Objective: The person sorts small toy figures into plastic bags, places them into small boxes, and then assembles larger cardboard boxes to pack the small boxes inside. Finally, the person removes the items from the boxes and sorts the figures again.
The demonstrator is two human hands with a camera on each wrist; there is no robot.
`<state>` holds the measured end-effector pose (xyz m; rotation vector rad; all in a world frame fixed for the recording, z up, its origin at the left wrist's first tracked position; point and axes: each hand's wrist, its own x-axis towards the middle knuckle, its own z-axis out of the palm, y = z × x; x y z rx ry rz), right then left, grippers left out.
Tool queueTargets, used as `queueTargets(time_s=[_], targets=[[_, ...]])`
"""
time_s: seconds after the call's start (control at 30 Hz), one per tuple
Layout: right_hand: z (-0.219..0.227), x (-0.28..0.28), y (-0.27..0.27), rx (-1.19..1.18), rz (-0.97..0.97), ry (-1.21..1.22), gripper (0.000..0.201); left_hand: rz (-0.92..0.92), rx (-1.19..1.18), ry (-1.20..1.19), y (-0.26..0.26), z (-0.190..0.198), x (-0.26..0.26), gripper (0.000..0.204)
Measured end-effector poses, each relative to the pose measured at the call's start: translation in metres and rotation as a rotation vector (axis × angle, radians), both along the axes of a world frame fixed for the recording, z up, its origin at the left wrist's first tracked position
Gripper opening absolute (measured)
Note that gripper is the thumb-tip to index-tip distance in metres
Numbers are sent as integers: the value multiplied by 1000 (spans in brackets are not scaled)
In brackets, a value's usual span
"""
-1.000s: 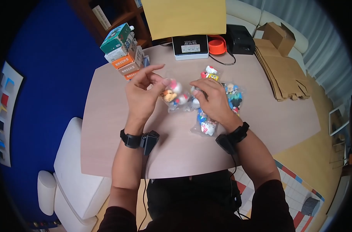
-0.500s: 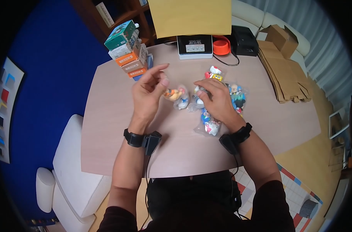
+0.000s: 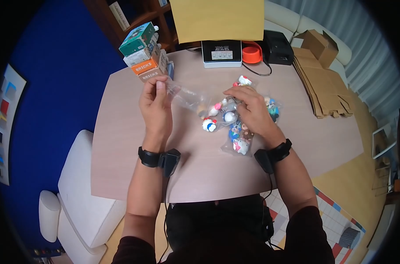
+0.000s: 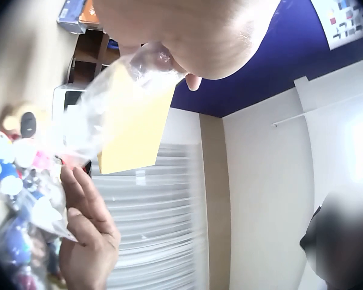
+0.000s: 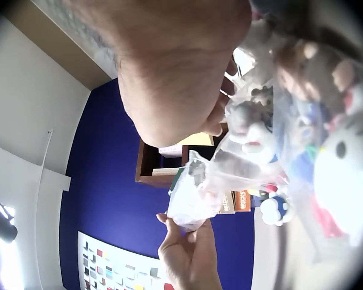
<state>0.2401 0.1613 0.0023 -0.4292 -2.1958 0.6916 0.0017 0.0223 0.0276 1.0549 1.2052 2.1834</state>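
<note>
Pinched between the thumb and fingers of my left hand (image 3: 157,108) is the edge of a clear plastic bag (image 3: 186,97), stretched toward the middle of the table. Small figures lie at its lower end, among them a white one with red and blue (image 3: 209,125). My right hand (image 3: 255,112) is over the neighbouring bagged figures, its fingers extended and lightly bent; whether they touch the plastic is unclear. Below it lies a bagged white cat-like figure (image 3: 241,146). The right wrist view shows the raised bag (image 5: 193,199) in my left hand (image 5: 190,257).
Stacked boxes (image 3: 140,46) stand at the table's back left. A black-and-white device (image 3: 222,55), an orange object (image 3: 252,53) and a black device (image 3: 279,48) are at the back. Flattened cardboard (image 3: 321,83) lies at the right; more bagged figures (image 3: 272,108) are beside my right hand.
My left hand has moved slightly left and now pinches the bag, which is pulled out long. The figures near it have shifted down and right. My right hand has moved slightly right.
</note>
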Motion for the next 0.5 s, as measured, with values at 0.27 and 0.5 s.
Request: queueTargets(time_s=[0.27,0.5], targets=[[-5,5,-1,220,-27,-211,56,-84,-157,-390,8,-28,-19,13],[-8,-1,1,-3,-72,-123,41,-174,-347,-382,4,-28,-24,14]])
